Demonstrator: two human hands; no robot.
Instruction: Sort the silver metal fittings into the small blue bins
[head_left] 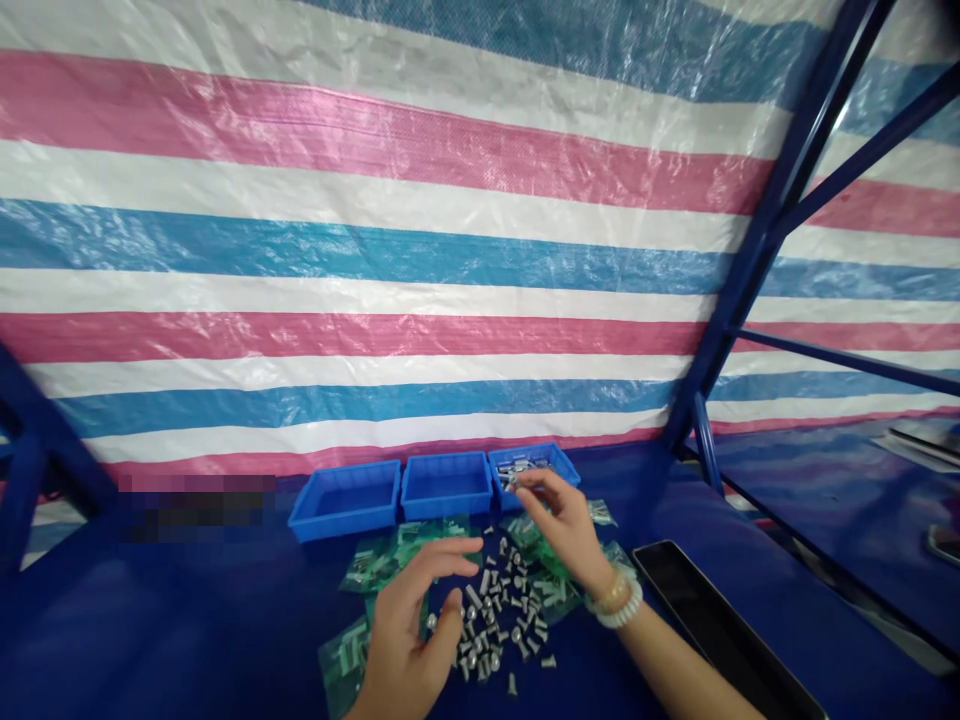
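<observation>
My left hand (pixel 421 618) hovers at the left side of a loose pile of silver screws (pixel 491 625), its thumb and fingers apart with nothing between them. My right hand (pixel 564 520) is at the front edge of the right blue bin (pixel 571 470), fingertips pinched on a small silver screw (pixel 514 482). Inside that bin lie more silver metal pieces (pixel 525 465). Green-tinted plastic bags (pixel 375 562) with small parts lie around the pile, partly hidden behind both hands.
Two more blue bins, a middle one (pixel 446 505) and a left one (pixel 341 520), stand in the same row. A long black tray-like object (pixel 720 620) lies to the right. Blue metal frame posts (pixel 739 290) rise at both sides before a striped tarp (pixel 375 240).
</observation>
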